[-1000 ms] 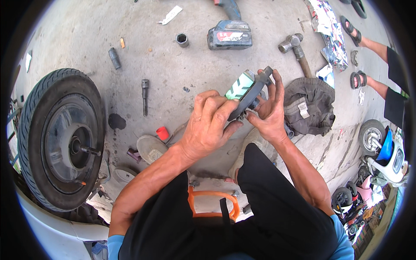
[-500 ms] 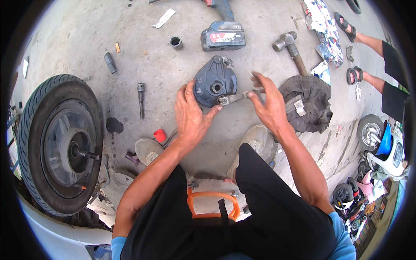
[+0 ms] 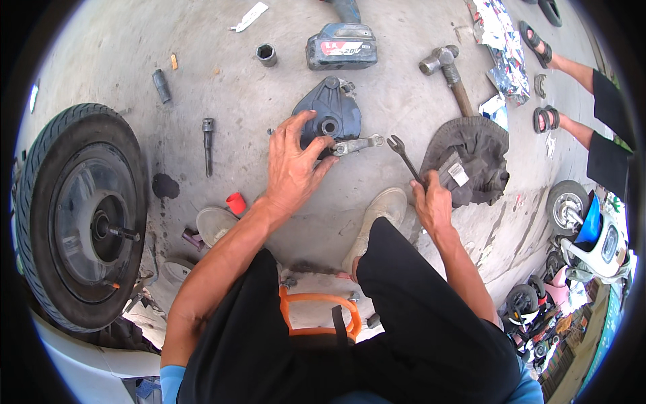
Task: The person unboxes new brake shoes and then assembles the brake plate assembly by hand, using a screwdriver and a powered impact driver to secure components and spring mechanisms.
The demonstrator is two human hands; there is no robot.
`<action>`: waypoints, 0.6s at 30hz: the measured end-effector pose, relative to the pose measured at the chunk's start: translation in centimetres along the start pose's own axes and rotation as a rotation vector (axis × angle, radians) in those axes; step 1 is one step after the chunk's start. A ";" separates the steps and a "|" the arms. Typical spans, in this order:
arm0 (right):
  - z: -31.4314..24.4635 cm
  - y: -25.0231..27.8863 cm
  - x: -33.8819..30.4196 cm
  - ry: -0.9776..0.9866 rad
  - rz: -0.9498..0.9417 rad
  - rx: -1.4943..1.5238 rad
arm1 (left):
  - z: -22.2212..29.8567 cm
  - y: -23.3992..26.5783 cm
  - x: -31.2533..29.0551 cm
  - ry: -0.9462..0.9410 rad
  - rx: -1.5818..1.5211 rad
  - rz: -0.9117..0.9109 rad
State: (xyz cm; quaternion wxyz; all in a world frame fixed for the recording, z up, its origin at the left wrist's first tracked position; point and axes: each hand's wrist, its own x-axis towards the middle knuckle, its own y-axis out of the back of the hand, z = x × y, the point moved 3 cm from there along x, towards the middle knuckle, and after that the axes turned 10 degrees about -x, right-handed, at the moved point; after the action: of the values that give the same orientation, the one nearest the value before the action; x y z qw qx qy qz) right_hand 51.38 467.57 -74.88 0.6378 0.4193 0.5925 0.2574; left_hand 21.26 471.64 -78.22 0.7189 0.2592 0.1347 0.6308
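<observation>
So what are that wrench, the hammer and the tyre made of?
Wrench: probably steel, judging by its dark, dull sheen. Hammer: worn grey head, apparently metal by its sheen; brown handle looks wooden, though grime leaves that open. Tyre: most likely rubber, matte black with moulded tread grooves.

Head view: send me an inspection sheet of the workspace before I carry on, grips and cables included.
Surface: grey concrete floor, dark stain towards the left.
Job's things: dark metal cover with silver lever; wrench.
Clutter: power tool, socket, hammer, dark cloth, red cap.
Left grip: touching the cover; closure unclear.
Right grip: closed round the wrench, whose open end is apart from the lever.
Cables: nothing seen.
Surroundings: wheel at left; another person's legs and scooter at right.
</observation>
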 end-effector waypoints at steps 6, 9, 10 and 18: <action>-4.3 1.6 -4.1 0.379 0.156 0.238 | -0.1 -0.3 -0.2 0.002 -0.017 0.001; -6.0 1.7 -3.7 0.450 0.175 0.220 | 0.0 -0.3 0.0 0.008 -0.012 -0.014; -6.4 1.6 -3.5 0.444 0.175 0.223 | 0.0 -0.3 0.1 0.007 -0.027 -0.011; -7.3 2.5 -2.8 0.501 0.229 0.247 | 0.1 -0.2 0.1 0.001 -0.038 -0.002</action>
State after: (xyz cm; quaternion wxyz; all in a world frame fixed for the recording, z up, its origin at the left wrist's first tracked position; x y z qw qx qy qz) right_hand 44.22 468.25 -70.91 0.3827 0.4813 0.7070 0.3493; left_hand 21.46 471.71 -78.23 0.7242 0.2451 0.1234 0.6327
